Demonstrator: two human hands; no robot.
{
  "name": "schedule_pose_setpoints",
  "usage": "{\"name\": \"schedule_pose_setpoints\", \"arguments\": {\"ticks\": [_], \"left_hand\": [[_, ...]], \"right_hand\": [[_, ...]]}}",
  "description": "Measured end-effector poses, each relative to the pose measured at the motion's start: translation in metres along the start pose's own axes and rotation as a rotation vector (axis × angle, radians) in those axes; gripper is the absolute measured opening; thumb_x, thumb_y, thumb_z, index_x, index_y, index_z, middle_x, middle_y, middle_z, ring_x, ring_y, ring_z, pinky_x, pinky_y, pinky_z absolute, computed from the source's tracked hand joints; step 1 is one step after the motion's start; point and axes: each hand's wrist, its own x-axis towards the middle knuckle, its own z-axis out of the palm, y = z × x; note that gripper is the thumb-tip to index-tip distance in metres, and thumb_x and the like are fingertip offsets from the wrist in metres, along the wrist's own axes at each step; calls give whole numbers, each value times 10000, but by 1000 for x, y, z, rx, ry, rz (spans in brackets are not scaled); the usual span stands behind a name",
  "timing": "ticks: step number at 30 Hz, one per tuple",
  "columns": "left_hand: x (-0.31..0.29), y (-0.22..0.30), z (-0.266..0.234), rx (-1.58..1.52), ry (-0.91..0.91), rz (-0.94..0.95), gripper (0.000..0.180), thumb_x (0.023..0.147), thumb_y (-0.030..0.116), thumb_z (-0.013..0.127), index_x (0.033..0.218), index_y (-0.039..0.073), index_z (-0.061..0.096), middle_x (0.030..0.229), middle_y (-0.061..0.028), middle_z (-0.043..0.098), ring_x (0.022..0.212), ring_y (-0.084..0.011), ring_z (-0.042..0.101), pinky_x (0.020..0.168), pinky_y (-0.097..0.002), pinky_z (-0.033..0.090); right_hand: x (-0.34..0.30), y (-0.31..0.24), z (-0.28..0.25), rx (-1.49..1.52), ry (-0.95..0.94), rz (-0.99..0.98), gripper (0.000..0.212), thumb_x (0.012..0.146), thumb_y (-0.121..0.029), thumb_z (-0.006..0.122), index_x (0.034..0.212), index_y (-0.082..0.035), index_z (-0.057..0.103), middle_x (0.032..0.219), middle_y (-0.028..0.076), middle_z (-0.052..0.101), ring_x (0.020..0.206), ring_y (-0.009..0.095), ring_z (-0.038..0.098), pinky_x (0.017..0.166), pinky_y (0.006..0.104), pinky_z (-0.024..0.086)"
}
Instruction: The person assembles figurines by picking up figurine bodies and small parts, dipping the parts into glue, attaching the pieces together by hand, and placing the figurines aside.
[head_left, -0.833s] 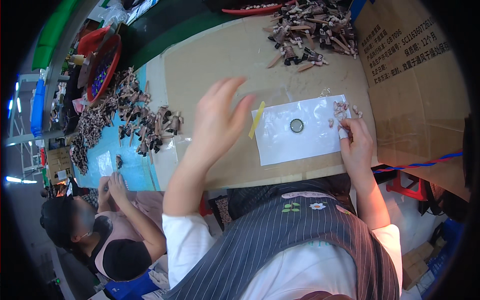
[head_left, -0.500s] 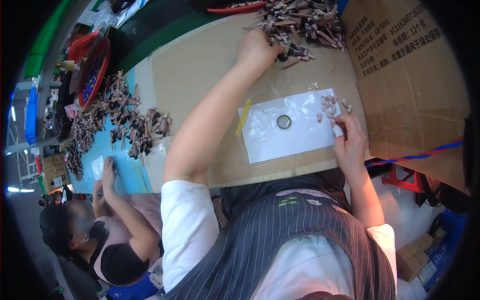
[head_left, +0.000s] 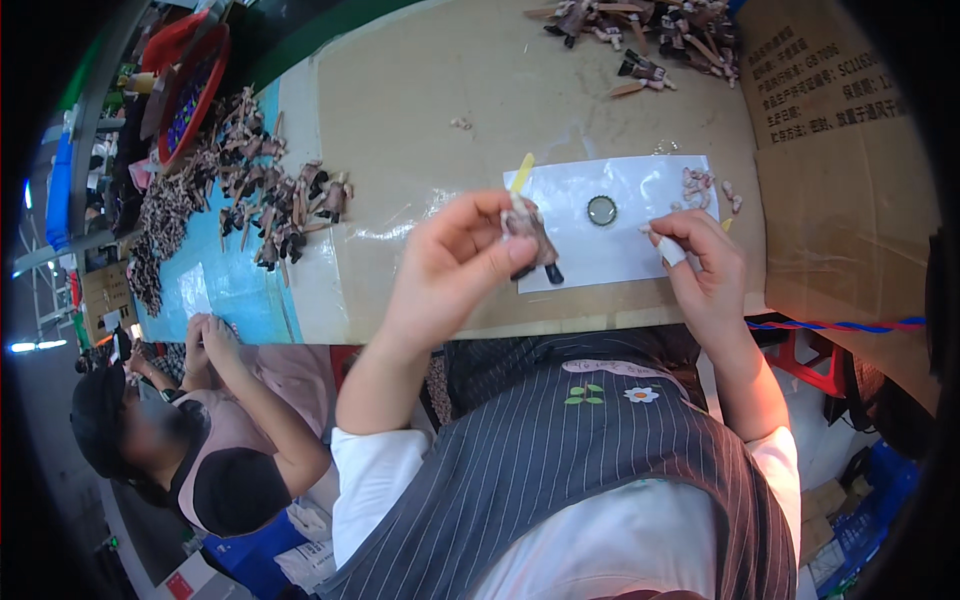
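My left hand point(head_left: 440, 270) pinches a small figurine point(head_left: 537, 238) with a brownish body and black boots, held above the left side of a white sheet point(head_left: 625, 180). My right hand point(head_left: 712, 275), white tape wrapped round one digit, is closed over the sheet's right side. Between its fingertips is a small pale piece point(head_left: 645, 229), too small to name. A metal bottle cap point(head_left: 601, 211) lies on the sheet between my hands. Several small pinkish pieces point(head_left: 697, 185) are scattered at the sheet's far right corner.
A heap of figurines point(head_left: 690, 35) lies at the far right, beside a cardboard box point(head_left: 850, 190). More figurines point(head_left: 265, 205) cover the blue left part of the table, near a red basket point(head_left: 218, 85). A co-worker point(head_left: 240, 430) sits at the left.
My left hand has come back from the far heap with a figurine in it. My right hand has lifted slightly from the sheet's edge, with a small pale piece at its fingertips.
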Motion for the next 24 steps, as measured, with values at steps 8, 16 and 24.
{"name": "schedule_pose_setpoints", "arguments": {"ticks": [8, 16, 24], "left_hand": [[-30, -41, 2, 11, 88, -2, 286, 920, 22, 595, 1191, -32, 524, 1005, -67, 636, 940, -121, 627, 840, -256, 497], [-31, -50, -5, 130, 120, 30, 269, 897, 34, 628, 1144, -38, 551, 978, -74, 641, 893, -118, 640, 802, -257, 513], [-25, -56, 5, -23, 121, 87, 273, 877, 0, 640, 1138, -23, 563, 997, -62, 639, 919, -124, 614, 822, -256, 501]], "right_hand": [[18, -2, 24, -476, -115, -249, 310, 641, 112, 571, 929, 3, 616, 861, 136, 587, 829, 337, 588, 727, 410, 474], [20, -8, 32, -666, -145, -305, 315, 626, 106, 596, 923, 7, 621, 847, 129, 573, 825, 317, 573, 713, 408, 475], [16, -21, 21, -367, -67, -210, 258, 703, 106, 583, 942, 27, 641, 856, 121, 608, 787, 271, 609, 701, 335, 485]]}}
